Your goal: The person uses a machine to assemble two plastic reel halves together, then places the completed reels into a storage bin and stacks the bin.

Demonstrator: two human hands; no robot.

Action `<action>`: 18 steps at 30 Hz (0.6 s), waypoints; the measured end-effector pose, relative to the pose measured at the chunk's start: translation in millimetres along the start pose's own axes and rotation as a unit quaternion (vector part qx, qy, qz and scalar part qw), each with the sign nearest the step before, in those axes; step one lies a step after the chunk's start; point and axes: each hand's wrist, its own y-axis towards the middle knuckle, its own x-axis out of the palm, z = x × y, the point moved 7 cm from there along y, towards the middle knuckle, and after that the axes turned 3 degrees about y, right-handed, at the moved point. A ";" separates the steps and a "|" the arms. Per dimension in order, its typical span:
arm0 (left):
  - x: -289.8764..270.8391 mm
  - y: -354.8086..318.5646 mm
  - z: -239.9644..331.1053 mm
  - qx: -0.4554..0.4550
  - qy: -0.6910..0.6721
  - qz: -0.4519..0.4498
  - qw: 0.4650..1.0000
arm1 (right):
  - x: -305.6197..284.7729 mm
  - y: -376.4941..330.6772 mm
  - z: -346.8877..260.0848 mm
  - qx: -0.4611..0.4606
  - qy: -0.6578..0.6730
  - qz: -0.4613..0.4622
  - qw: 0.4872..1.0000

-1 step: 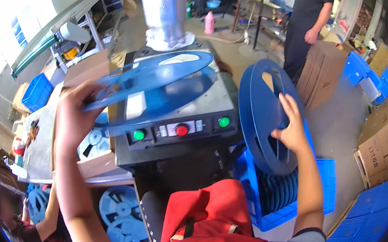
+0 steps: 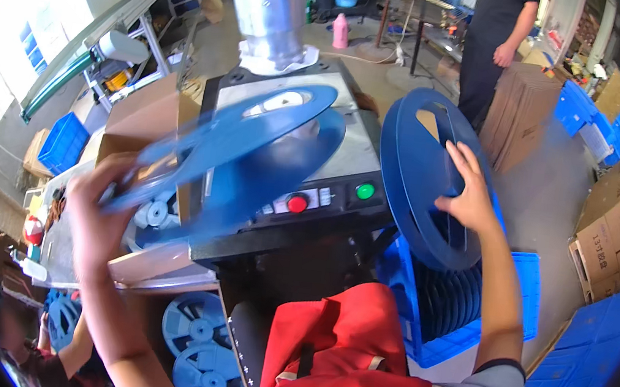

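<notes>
My left hand [image 2: 98,208] grips the near left rim of a blue plastic reel [image 2: 248,129]. That reel is tilted above the machine, its two flanges parted by a gap and its near side smeared by motion. My right hand [image 2: 470,196] is closed on a second blue reel [image 2: 419,175], its fingers at the openings in the flange. This reel stands nearly upright over the blue crate [image 2: 426,352]. Dark blue reels [image 2: 447,297] stand in a row inside the crate. The left reel hides part of the machine's front panel.
Ahead stands a machine with a metal plate [image 2: 357,153], a silver cylinder [image 2: 268,21], a red button [image 2: 297,203] and a green button [image 2: 364,191]. An open carton [image 2: 143,117] is at left, flat blue reel parts [image 2: 209,377] below. Two people are nearby; cartons [image 2: 610,212] stand right.
My left hand has moved left and a little down, and the reel in it has tilted more steeply. The right reel stays in my right hand, nearly in place. The view has shifted slightly.
</notes>
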 end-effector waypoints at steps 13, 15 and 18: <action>83.4 -201.9 -38.5 -0.163 -0.274 -0.407 0.856 | 222.6 222.8 -186.4 -0.223 -0.102 -0.239 0.940; 96.1 -183.6 -34.1 -0.117 -0.276 -0.365 0.881 | 227.8 230.0 -193.5 -0.231 -0.117 -0.268 0.928; 126.8 -165.6 -39.0 -0.054 -0.235 -0.395 0.887 | 233.7 234.3 -196.8 -0.222 -0.135 -0.280 0.924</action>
